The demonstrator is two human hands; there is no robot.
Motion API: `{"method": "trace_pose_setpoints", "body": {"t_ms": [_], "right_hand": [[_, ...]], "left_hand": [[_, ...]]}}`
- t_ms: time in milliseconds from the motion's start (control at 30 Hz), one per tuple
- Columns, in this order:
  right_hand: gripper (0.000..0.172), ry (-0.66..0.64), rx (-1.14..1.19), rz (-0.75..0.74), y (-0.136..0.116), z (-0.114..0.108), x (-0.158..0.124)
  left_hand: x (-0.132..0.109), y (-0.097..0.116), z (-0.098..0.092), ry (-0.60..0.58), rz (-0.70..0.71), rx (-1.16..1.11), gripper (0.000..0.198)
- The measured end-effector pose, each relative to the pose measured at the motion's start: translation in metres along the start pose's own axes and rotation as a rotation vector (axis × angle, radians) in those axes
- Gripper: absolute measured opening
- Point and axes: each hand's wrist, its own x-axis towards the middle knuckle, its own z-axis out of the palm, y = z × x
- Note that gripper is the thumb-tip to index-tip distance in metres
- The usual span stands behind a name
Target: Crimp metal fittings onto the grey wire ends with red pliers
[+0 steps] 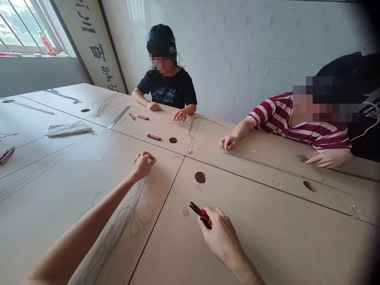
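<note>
Above the table (166, 245), my left hand (144, 164) is closed at the upper end of a loose bundle of thin grey cords (130, 206). The cords trail from it toward me beneath my forearm, with a few curling loops at the side. Something small and pale shows at my fingertips, too small to name. My right hand (221, 235) grips a pair of pliers (196, 209) by its red and black handles. The dark jaws point up and left, apart from the cords. A small clear clump (185, 212) lies by their tip.
Across the table sit a person in black (169, 89) and one in stripes (297, 122), hands on cords. Round holes (200, 177) pierce the tabletop. A metal ruler (118, 117), red-and-black tubes (154, 137), a folded cloth (69, 129) and more cord bundles (63, 96) lie around.
</note>
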Motion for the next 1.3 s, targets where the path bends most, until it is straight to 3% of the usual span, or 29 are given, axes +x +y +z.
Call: {"method": "trace_pose_setpoints", "body": {"t_ms": [133,233,333,400,567,700,867,1167,1300], "right_hand": [[0.018,0.022,-0.010,-0.008,0.002,0.003,0.002],[0.017,0.021,-0.011,-0.066,-0.007,-0.001,0.019],[0.012,-0.003,-0.019,-0.195,-0.031,-0.006,0.057],[0.012,-0.014,-0.015,-0.215,-0.052,-0.004,0.091],[0.022,-0.063,0.007,-0.102,-0.103,0.016,0.173],[0.033,-0.101,0.013,-0.025,-0.131,0.034,0.209],[0.034,-0.138,-0.010,0.068,-0.142,0.047,0.223],[0.033,-0.184,-0.066,0.090,-0.125,0.043,0.226],[0.033,-0.185,-0.090,0.060,-0.125,0.043,0.224]], "left_hand": [[0.011,-0.012,-0.004,0.026,-0.098,0.008,0.025],[0.019,-0.022,0.000,0.018,-0.161,0.035,0.045],[0.021,-0.028,0.004,0.032,-0.191,0.069,0.069],[0.019,-0.031,0.003,0.059,-0.209,0.091,0.074],[0.008,-0.032,-0.001,0.082,-0.229,0.133,0.074],[0.000,-0.030,0.004,0.050,-0.206,0.172,0.076],[-0.004,-0.034,0.009,0.047,-0.235,0.205,0.075],[-0.003,-0.044,0.002,0.060,-0.245,0.201,0.070],[-0.014,-0.037,0.001,0.020,-0.159,0.189,0.067]]}}
